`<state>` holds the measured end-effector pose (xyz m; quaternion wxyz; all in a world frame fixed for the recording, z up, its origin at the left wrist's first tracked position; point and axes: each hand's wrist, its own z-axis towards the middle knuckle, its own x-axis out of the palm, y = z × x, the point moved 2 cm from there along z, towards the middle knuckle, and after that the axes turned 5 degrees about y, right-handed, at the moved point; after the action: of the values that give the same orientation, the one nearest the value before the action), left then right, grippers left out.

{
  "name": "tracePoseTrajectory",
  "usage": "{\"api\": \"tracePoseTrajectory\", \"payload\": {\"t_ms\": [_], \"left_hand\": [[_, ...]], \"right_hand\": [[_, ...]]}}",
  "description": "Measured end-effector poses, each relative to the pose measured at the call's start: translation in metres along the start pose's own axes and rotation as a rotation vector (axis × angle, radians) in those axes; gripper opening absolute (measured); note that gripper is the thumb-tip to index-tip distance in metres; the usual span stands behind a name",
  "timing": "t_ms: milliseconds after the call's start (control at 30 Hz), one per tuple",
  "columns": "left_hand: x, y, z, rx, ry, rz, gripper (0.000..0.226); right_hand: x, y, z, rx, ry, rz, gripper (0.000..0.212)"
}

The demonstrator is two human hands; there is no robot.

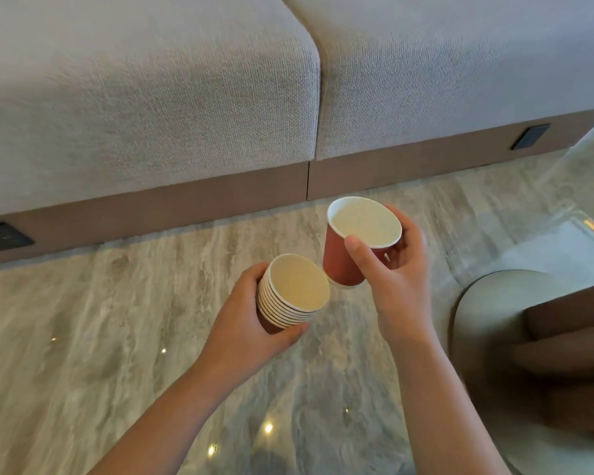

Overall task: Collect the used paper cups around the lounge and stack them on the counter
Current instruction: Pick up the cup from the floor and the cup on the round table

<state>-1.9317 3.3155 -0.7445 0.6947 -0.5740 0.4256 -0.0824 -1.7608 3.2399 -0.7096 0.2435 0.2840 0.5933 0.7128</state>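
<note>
Head view: left hand (251, 317) fingers wrap cup stack (290, 293); right hand (396, 279) grips red cup (348, 255).

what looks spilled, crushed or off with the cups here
Nothing stands out. The nested stack in the left hand sits even, and the single red cup in the right hand is undented and looks empty.

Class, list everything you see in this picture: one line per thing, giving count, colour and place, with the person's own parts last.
cup stack: one nest of several, red with cream insides, in the left hand
single cup: one, red with a white inside, in the right hand, beside the stack
sofa: two grey cushions on a brown base, top
sockets: two, dark, on the sofa base
floor: grey marble, glossy
round base: one, pale, right
left hand: around the stack
right hand: around the single cup
</note>
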Motion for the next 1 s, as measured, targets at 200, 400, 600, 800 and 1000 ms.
{"api": "tracePoseTrajectory", "payload": {"t_ms": [200,400,600,800,1000], "left_hand": [[0.001,0.005,-0.007,0.005,0.014,-0.02,0.075],[0.006,0.0,-0.009,0.025,0.03,-0.061,0.073],[0.008,-0.003,-0.01,0.011,0.001,-0.117,0.073],[0.01,-0.005,-0.012,-0.007,0.024,-0.134,0.076],[0.006,-0.005,-0.012,-0.025,-0.005,-0.155,0.073]], "right_hand": [[0.0,0.012,-0.009,-0.028,0.063,0.094,0.05],[0.011,0.009,-0.019,0.03,0.212,0.18,0.054],[0.012,0.006,-0.02,0.102,0.386,0.11,0.059],[0.004,0.003,-0.016,0.138,0.479,0.006,0.06],[0.002,0.004,-0.015,0.178,0.594,-0.122,0.068]]}}
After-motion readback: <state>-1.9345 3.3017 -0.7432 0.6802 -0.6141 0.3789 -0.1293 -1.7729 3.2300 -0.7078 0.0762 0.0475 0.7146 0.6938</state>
